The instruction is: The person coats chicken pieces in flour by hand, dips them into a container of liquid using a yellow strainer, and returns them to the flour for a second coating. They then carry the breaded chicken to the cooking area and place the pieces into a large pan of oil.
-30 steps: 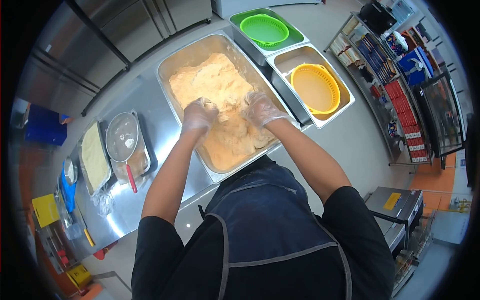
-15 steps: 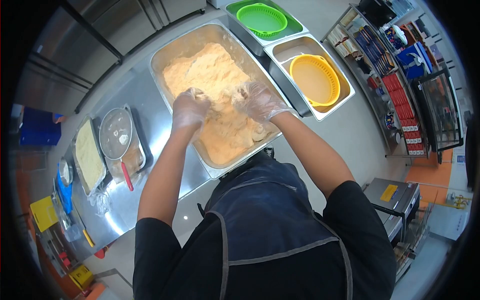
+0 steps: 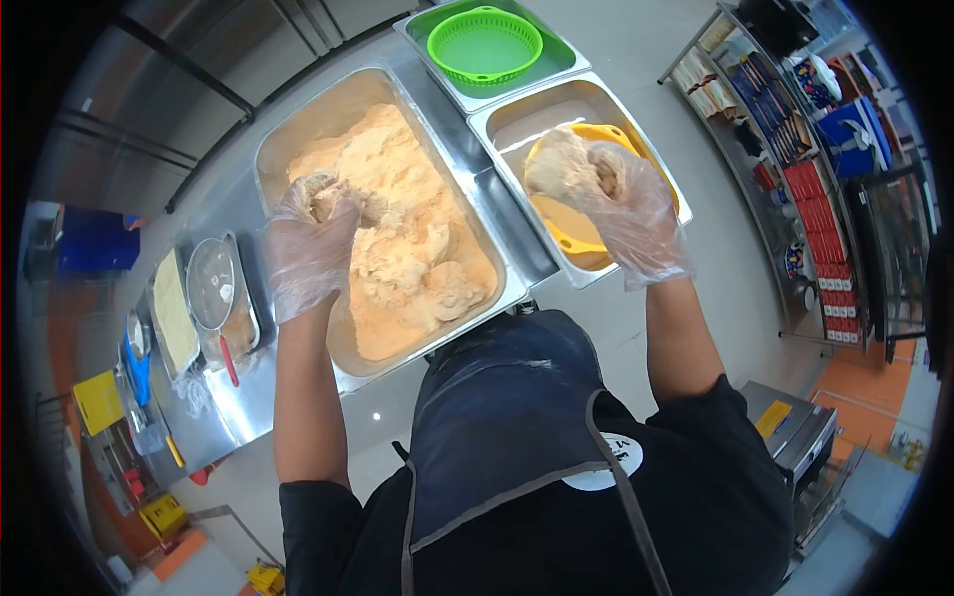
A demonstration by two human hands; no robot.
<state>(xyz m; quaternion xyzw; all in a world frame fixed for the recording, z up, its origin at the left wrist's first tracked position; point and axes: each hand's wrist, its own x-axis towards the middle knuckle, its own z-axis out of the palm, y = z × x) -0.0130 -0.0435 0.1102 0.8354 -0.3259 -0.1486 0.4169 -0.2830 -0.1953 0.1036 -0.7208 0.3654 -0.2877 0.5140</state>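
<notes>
A deep steel pan [image 3: 512,295] holds orange-tinted flour [image 3: 383,149] with several lumpy coated pieces [image 3: 452,291] in it. My left hand [image 3: 310,253], in a clear plastic glove, is closed around a flour-coated piece [image 3: 323,202] above the pan's left side. Over the steel pan with the yellow basket [image 3: 566,243], my gloved right hand [image 3: 636,219] grips another flour-coated piece [image 3: 556,164], raised above the basket. Flour covers both pieces, and I cannot make out what food is underneath. That basket sits in cloudy liquid, partly hidden by my right hand.
A green basket [image 3: 487,76] sits in another steel pan behind the yellow one. On the steel table at left lie a red-handled sieve [image 3: 212,283], a tray of pale powder [image 3: 174,308] and a yellow-handled tool [image 3: 176,452]. A stocked shelf rack [image 3: 785,199] stands at right.
Both hands have lifted out of the flour and moved apart. My right hand has swung right over the yellow basket with a coated piece; my left has moved left, holding another.
</notes>
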